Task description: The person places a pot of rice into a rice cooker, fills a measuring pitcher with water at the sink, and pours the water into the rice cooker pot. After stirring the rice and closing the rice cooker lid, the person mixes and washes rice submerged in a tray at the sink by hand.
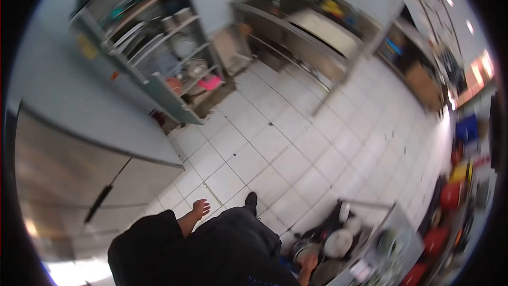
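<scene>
My left hand (pixel 201 209) hangs out over the tiled floor, its fingers apart and nothing in it. Lower right, my right hand (pixel 308 261) is beside a metal pot (pixel 300 248); blur hides whether its fingers touch the pot or hold anything. Close to that hand lie a pale round lid or pot (pixel 338 242) and other cookware, low by a metal table (pixel 405 243) with glassware on it. A dark shoe (pixel 251 200) of mine steps forward on the tiles.
White tiles (pixel 275 137) cover the floor. A steel fridge-like cabinet (pixel 79 180) stands at left, an open shelf unit (pixel 124 66) with dishes behind it. A sink counter (pixel 296 32) is at the back. Red containers (pixel 436 241) line the right side.
</scene>
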Tool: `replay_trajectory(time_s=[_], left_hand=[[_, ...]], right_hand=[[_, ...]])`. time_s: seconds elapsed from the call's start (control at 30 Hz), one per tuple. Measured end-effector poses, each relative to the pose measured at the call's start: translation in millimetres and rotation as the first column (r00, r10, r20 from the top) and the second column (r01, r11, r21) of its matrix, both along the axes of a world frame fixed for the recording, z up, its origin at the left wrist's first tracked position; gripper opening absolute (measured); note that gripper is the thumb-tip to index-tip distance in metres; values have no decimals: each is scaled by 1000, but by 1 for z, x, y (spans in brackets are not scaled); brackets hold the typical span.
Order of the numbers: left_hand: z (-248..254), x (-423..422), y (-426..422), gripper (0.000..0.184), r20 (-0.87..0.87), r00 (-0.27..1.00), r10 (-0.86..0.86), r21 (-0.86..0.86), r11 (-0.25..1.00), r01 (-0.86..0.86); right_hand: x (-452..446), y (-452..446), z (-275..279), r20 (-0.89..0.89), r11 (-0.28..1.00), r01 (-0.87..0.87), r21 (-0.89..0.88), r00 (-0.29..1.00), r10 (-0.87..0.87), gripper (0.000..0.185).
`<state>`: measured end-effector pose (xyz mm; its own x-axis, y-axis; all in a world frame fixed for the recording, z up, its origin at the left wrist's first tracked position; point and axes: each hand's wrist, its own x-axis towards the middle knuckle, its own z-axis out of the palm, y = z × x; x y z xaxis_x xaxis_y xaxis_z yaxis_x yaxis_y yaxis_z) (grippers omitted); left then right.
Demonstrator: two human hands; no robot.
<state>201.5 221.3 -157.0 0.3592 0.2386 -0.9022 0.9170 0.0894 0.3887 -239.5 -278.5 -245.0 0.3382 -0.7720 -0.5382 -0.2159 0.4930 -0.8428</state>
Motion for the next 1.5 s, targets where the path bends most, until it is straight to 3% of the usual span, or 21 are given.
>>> replay_trajectory(time_s=[0.03,0.07,0.1,0.17,0.27,0.47,0.6,0.67,0.73,0.77,0.83,0.87,0.93,0.97,1.0,1.03,1.1,1.13,1.27,1.37,1.5], left_hand=[[-6,9,-5,32,44,996,77,-99,992,-72],[1,23,-13,32,87,989,122,-166,980,-106],[11,40,-25,32,146,983,113,-203,976,-82],[12,76,-29,30,238,971,-16,-275,958,83],[2,146,-33,29,271,935,-228,-200,937,287],[-10,243,-12,26,272,961,-52,-177,979,103],[-27,258,13,24,346,937,44,-155,988,11],[-23,265,30,27,243,916,320,-383,899,-212],[-3,277,41,31,297,877,377,-544,822,-170],[31,288,29,33,408,868,284,-355,925,-136],[62,300,23,37,463,825,323,-240,942,-235],[69,298,18,35,464,804,373,-214,927,-307],[66,304,21,33,490,748,447,-157,890,-429],[58,303,20,33,482,715,507,-184,856,-483],[54,310,20,33,450,707,545,-179,831,-527],[53,312,15,32,411,702,582,-170,805,-568],[30,320,21,32,254,693,675,-315,735,-600],[44,338,17,32,197,786,585,-166,810,-562],[5,368,41,33,265,795,546,-210,837,-505],[28,406,48,34,388,741,548,-190,834,-518],[42,445,58,30,431,782,450,-232,893,-386]], right_hand=[[-23,-5,-8,-164,994,111,15,981,-108,17],[-48,11,-48,-24,950,295,-100,954,-299,15],[-25,15,-38,-275,978,206,18,942,-194,15],[53,33,-22,-453,971,2,239,885,110,16],[164,37,-16,-457,898,-251,362,792,405,18],[360,-9,-23,-406,696,-602,393,565,718,22],[526,-60,-41,-388,560,-761,327,432,814,25],[641,-65,-64,-369,484,-851,203,392,843,26],[782,-51,-97,-315,310,-945,-106,328,891,29],[850,-36,-159,-483,6,-745,-667,439,758,20],[999,55,-72,-69,151,-961,-232,171,983,10],[1052,104,-50,98,104,-970,-218,84,992,7],[1150,208,-9,-216,-261,-754,-603,-160,963,20],[1182,260,41,-270,-337,-646,-685,-205,941,19],[1215,310,74,-434,-494,-657,-569,-271,859,23],[1240,352,78,-310,-419,-527,-739,-286,907,31],[1284,425,100,-448,-516,-421,-746,-256,857,40],[1292,456,121,-444,-487,-435,-757,-203,873,45],[1326,534,153,-569,-590,-437,-679,-195,799,55],[1346,561,129,-706,-721,-385,-576,-210,676,59],[1372,573,90,-824,-850,-407,-335,-311,474,30]])
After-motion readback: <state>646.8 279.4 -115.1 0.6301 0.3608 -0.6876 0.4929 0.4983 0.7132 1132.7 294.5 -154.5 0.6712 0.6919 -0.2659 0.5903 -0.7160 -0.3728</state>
